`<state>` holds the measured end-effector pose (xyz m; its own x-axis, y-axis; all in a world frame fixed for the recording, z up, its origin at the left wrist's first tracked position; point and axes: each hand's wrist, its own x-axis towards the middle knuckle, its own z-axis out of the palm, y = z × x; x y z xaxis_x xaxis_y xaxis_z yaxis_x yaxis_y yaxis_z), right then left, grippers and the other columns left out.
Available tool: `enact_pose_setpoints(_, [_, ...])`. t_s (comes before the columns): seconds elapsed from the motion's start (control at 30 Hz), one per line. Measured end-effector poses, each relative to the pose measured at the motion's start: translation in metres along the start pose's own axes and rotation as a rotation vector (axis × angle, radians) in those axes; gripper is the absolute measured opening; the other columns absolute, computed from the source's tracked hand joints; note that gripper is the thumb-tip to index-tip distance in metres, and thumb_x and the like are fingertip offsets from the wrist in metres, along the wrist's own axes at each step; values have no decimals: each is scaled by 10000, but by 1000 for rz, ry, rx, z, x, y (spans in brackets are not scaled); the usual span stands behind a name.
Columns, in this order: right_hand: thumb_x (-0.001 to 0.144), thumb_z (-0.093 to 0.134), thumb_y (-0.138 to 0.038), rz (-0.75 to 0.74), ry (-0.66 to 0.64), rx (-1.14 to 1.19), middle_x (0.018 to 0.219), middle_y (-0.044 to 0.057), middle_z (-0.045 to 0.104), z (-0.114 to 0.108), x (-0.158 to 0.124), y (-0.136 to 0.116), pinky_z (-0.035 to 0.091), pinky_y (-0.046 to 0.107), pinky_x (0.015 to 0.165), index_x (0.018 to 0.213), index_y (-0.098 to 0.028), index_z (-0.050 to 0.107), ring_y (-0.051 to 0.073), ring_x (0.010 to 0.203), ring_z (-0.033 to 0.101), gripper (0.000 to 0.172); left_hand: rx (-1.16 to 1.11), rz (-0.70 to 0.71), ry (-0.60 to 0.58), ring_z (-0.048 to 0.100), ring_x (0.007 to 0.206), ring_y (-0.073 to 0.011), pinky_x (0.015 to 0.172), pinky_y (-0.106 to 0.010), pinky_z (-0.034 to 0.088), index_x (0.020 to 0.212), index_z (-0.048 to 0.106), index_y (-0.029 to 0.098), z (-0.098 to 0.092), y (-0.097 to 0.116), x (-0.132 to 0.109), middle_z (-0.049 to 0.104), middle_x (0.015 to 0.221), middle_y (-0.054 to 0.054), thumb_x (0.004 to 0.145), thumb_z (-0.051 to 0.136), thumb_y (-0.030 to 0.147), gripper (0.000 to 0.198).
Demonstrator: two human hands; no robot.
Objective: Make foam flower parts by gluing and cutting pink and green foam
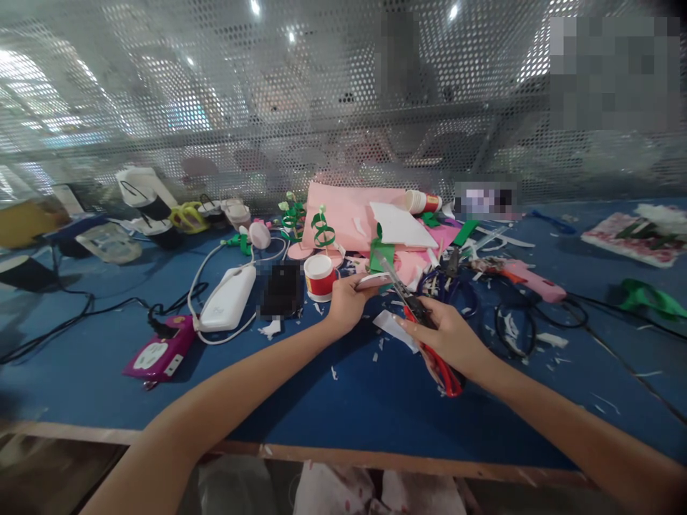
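My left hand (346, 307) pinches a small white paper piece (374, 280) between thumb and fingers. Just to its right, my right hand (451, 332) grips a pair of scissors (419, 310) with red and black handles, the blades pointing up and left beside that paper. Whether the blades are parted is hard to make out. Below the blades, a loose white paper strip (396, 330) lies on the blue table (300, 400). A red and white paper cup (320, 278) stands left of my left hand. Green paper (382, 256) lies behind the blades.
Pink paper sheets (343, 207) and scraps pile up behind my hands. A pink glue gun (539, 284) with a black cable lies to the right. On the left are a white power bank (230, 297), a purple power strip (165, 349) and cables. A perforated metal screen (322, 93) bounds the back.
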<state>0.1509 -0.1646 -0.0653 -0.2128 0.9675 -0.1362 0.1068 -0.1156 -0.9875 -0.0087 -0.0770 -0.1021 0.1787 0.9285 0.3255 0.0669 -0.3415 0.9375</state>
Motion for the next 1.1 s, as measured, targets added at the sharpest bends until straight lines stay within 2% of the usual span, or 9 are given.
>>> enact_pose_setpoints(0.13, [712,630,-390,-4,-11,-6,429,-102,454,1,-2,-4,425,238,256,787,-230,408,109,268,440,284,-26,46,-73,667,825,-195,794,-330,539,836,723,161,2,1,-3,728,874,-39,677,637,151,181])
enact_pose_setpoints(0.33, [737,608,-380,-6,-21,-44,418,-104,460,3,-2,4,425,236,270,817,-233,438,110,267,441,240,-90,-78,63,651,707,-173,688,-311,553,907,682,113,0,-13,6,706,786,-29,645,685,193,274])
enact_pose_setpoints(0.5, [739,617,-370,-34,57,-40,430,-99,461,2,1,8,421,231,276,790,-238,421,106,278,446,242,-77,-120,40,652,688,-173,665,-320,566,961,642,109,1,-15,7,693,795,-45,643,706,211,340])
enact_pose_setpoints(0.77, [699,644,-364,1,115,16,411,-108,463,-3,5,6,424,237,268,778,-242,392,115,276,448,292,-92,-156,9,652,728,-173,590,-317,588,1217,502,175,4,-9,3,645,1005,-75,715,656,211,527])
enact_pose_setpoints(0.87, [696,645,-363,11,115,23,412,-111,462,-3,5,7,422,233,266,774,-242,392,113,277,448,290,-62,-128,17,654,783,-193,648,-336,584,1199,533,181,3,-12,4,658,1013,-72,695,670,196,523])
enact_pose_setpoints(1.0, [698,642,-357,8,104,45,421,-115,457,-2,6,8,420,226,264,766,-243,392,103,279,439,283,-32,-80,57,643,912,-224,832,-378,534,1119,612,171,1,-15,6,692,982,-66,648,698,155,479])
enact_pose_setpoints(1.1, [705,638,-353,9,89,46,423,-112,455,-1,6,8,422,230,257,765,-241,394,102,274,432,275,-35,-59,51,630,960,-233,877,-391,511,1099,627,161,1,-14,7,697,981,-65,646,693,145,458])
